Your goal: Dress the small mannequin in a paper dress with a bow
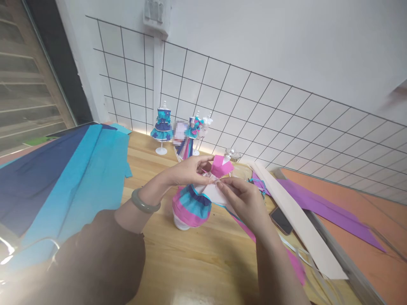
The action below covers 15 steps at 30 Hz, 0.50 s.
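In the middle of the head view stands a small dress form wearing a pink bodice and a full skirt banded in pink, turquoise and dark blue. White material sits at its waist. My left hand comes from the left, wrist in a jade-coloured bangle, thumb and fingers pinched on the white material. My right hand pinches the same material from the right, its fingertips close to the left thumb. A pink and turquoise strip trails beneath the right hand.
Several dressed miniature forms, one in blue, stand behind by the wire grid. Blue crepe paper covers the left side. A phone, a long pale strip and purple paper lie right. A glass jar stands behind.
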Motion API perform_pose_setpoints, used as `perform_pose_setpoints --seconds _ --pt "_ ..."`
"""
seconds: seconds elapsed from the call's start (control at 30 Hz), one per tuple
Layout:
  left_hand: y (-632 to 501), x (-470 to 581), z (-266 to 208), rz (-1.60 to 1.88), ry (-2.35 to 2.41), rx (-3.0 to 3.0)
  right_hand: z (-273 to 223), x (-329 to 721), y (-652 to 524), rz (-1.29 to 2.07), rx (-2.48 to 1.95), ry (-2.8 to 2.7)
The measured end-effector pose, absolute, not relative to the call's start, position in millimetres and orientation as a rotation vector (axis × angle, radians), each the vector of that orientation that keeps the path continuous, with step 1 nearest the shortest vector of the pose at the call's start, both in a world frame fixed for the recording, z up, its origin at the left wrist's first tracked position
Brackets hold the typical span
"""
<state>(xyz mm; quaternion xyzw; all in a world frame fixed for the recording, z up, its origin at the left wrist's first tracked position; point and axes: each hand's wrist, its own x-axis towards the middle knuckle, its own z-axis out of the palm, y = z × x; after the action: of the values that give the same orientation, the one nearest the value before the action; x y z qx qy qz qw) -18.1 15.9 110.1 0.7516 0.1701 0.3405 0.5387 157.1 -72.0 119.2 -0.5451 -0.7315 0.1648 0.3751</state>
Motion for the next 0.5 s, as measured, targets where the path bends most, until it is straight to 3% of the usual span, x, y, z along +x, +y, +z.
perform_pose_setpoints --seconds 0.5 --pt "12.4 -20.1 113.1 0.790 0.392 1.838 119.9 155.0 -65.8 0.662 -1.498 -1.654"
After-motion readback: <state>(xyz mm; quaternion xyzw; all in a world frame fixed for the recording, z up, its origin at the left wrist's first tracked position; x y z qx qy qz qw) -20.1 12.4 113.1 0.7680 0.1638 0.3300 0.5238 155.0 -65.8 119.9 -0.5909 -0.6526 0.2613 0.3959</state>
